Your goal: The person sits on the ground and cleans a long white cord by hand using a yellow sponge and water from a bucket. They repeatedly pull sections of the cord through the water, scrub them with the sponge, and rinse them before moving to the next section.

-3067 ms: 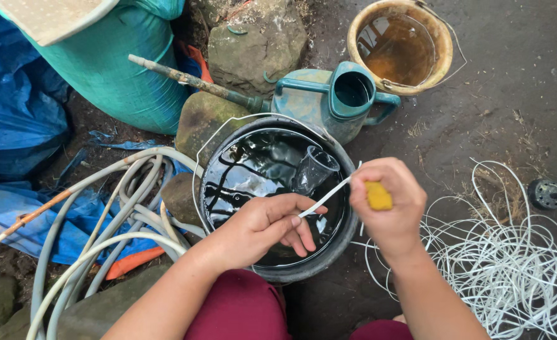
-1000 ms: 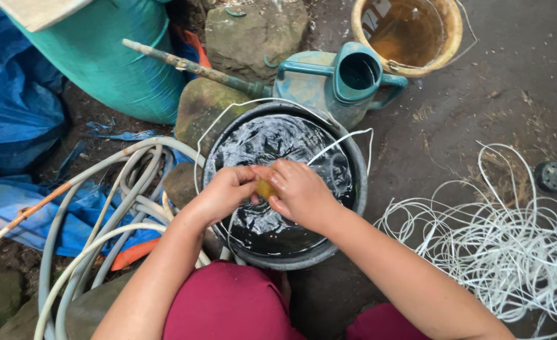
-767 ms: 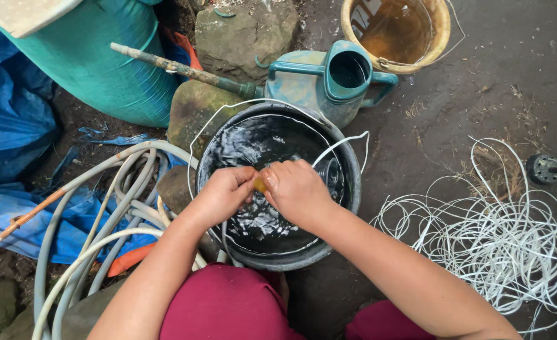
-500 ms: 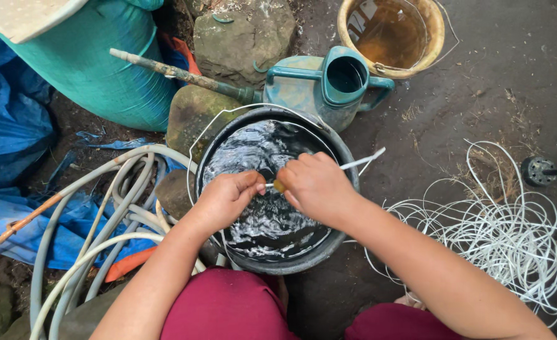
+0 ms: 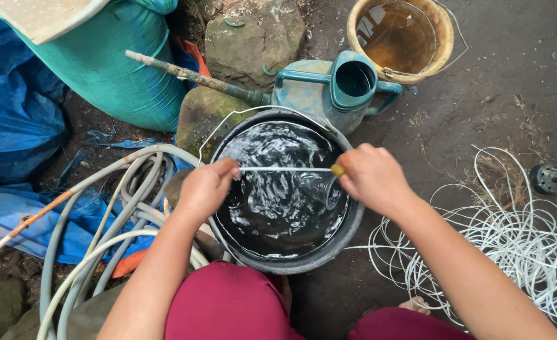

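Observation:
A black bucket (image 5: 348,233) full of rippling water stands in front of me, between my knees. Over it my left hand (image 5: 204,187) pinches one end of a thin white cord (image 5: 285,169), stretched taut and level across the water. My right hand (image 5: 372,177) is closed around the cord's other end together with a small yellow piece (image 5: 337,170), held at the bucket's right rim. A clear glass (image 5: 324,189) lies under the water near my right hand.
A tangled pile of white cord (image 5: 511,239) lies on the ground to the right. A teal watering can (image 5: 335,88) and a yellow bucket (image 5: 439,60) of brown water stand behind. Grey hoses (image 5: 102,208), blue tarp (image 5: 7,126) and a green sack (image 5: 114,69) fill the left.
My hands were together over the middle of the bucket; they have drawn apart, the right one moving to the right rim, and the cord is now pulled straight between them.

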